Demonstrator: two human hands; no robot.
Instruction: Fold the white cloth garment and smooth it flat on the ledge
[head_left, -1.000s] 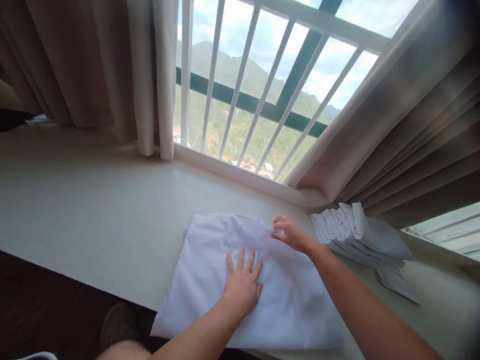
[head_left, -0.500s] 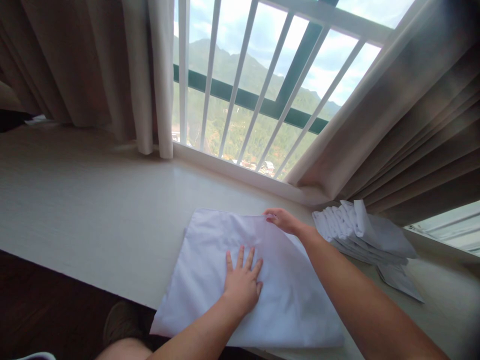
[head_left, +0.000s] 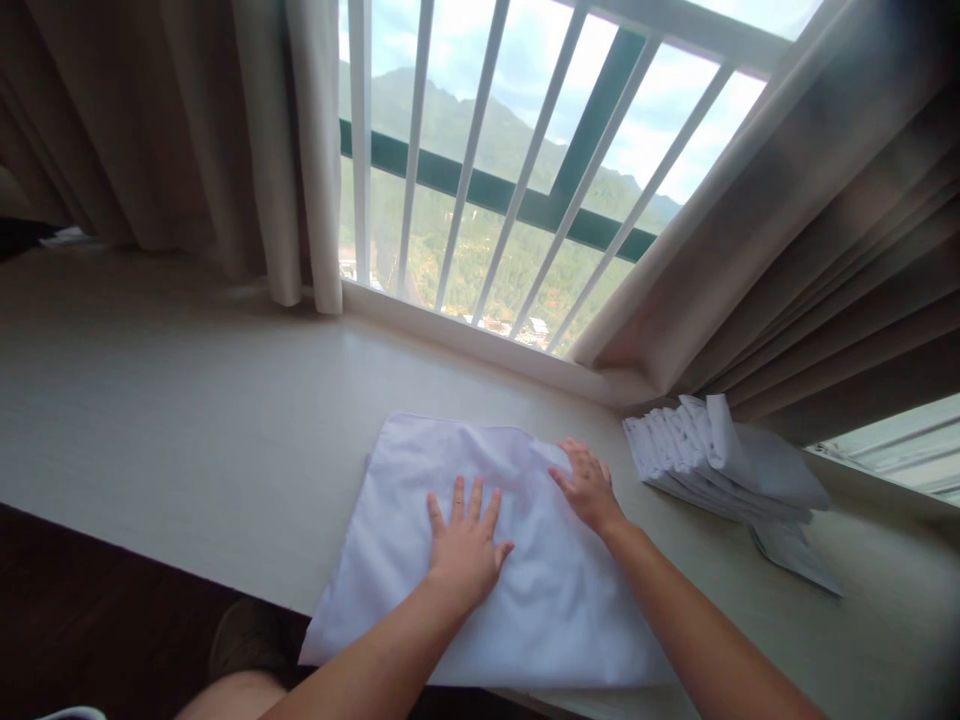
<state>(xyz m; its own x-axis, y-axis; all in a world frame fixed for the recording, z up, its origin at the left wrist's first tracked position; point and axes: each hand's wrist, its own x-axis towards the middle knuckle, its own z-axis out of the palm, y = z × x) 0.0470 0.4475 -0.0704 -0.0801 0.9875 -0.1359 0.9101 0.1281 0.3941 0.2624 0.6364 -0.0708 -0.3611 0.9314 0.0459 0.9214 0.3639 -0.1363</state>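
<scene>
Two hands press flat on one white cloth (head_left: 480, 560) spread across a pale tabletop (head_left: 187, 420) below a barred window (head_left: 495, 170). The left hand (head_left: 463, 545) lies palm down, fingers spread, at the cloth's middle; the right hand (head_left: 589, 488), also open and gripping nothing, rests on its far right edge. One stack of folded white cloths (head_left: 720, 460) sits to the right, apart from the spread cloth. Two curtains (head_left: 795, 230) frame the glass.
</scene>
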